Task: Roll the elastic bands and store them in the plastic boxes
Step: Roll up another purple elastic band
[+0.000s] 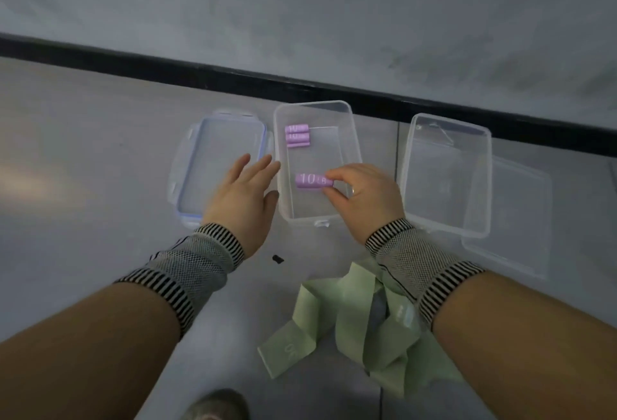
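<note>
Landmark: the middle box (317, 109), one of two clear plastic boxes on the floor (83, 152).
Right hand (362, 196): your fingers (334, 173) pinch one purple rolled band (312, 181) marked "10 LB", held inside the middle box at its near end.
Left hand (242, 196): fingers straight and spread, holding nothing, just left of the middle box, over the lid (213, 139).
Rolled bands stored: three purple rolls (297, 135) stacked in the middle box's far left corner.
Second box (445, 172): right of the middle box.
Unrolled bands: green bands (357, 316) heaped on the floor, nearer you than the middle box; count unclear.
</note>
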Motion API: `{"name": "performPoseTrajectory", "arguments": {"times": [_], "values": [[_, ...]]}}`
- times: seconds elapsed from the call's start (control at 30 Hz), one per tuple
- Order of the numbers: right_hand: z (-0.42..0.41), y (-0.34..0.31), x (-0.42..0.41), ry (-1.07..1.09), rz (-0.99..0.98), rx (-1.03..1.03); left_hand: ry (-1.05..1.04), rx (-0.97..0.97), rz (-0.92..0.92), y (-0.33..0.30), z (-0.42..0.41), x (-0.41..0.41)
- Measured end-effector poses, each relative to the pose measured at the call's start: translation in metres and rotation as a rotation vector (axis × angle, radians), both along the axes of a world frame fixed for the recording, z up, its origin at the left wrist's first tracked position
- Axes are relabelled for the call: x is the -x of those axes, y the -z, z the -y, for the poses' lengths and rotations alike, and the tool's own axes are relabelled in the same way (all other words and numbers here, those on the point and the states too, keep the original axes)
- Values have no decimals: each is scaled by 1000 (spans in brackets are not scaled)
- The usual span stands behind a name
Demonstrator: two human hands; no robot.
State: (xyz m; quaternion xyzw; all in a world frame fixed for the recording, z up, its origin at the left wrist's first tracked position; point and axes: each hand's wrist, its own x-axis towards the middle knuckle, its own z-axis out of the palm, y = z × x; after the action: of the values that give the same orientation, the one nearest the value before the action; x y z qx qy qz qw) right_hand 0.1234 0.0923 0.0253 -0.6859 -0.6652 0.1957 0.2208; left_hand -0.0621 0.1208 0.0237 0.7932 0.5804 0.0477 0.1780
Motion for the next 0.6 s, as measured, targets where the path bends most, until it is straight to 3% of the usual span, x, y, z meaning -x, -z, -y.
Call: {"name": "performPoseTrajectory", "arguments": {"times": [0.33, 0.6], "values": [[-102, 67, 19, 2, 57, 85, 26, 41, -56, 56, -75, 0], [-122, 104, 12, -34, 160, 148, 95, 70, -93, 89, -82, -3]]}}
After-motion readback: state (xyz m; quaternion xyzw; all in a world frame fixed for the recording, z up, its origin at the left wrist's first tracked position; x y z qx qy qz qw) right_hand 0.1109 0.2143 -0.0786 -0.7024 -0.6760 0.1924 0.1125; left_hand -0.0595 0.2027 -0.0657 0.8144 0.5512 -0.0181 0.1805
